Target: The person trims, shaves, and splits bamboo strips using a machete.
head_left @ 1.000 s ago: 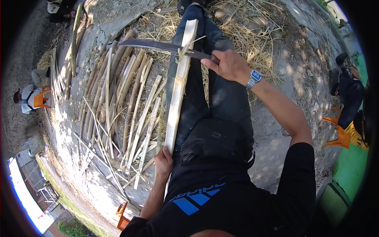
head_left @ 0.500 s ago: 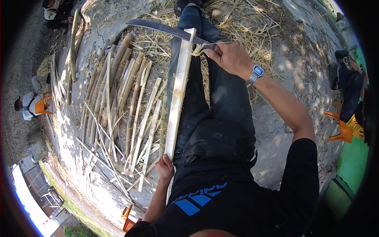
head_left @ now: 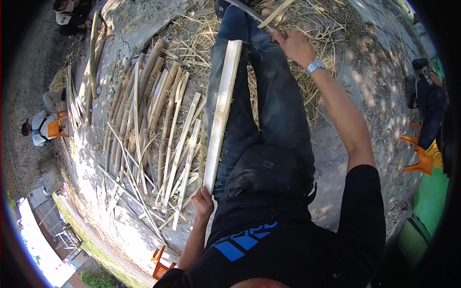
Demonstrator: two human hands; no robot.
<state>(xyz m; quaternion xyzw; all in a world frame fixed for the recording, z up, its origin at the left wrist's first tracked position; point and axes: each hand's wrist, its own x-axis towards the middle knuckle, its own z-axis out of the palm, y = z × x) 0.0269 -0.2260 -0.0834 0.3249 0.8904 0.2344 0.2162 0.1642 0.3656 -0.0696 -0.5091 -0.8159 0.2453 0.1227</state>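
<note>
My left hand [head_left: 202, 203] is closed around the lower end of a split bamboo piece [head_left: 222, 108]. The pale, flat piece lies lengthwise along my left leg, its far end near my shins. My right hand [head_left: 295, 47] grips a long curved machete [head_left: 250, 13] by its handle, beyond the bamboo's far end and apart from it. Part of the blade runs out of the top edge. A pale shaving [head_left: 275, 13] stands beside the blade.
Left of my legs lie several bamboo poles [head_left: 156, 89] and split strips [head_left: 182, 158]. Straw-like shavings [head_left: 319, 53] cover the ground around my feet. Several people sit around, one on an orange chair [head_left: 56, 126] at left. Another orange chair [head_left: 420, 161] stands at right.
My right hand and the machete have moved up and away from the bamboo's far end. The curled shaving there has come off. My left hand keeps its hold.
</note>
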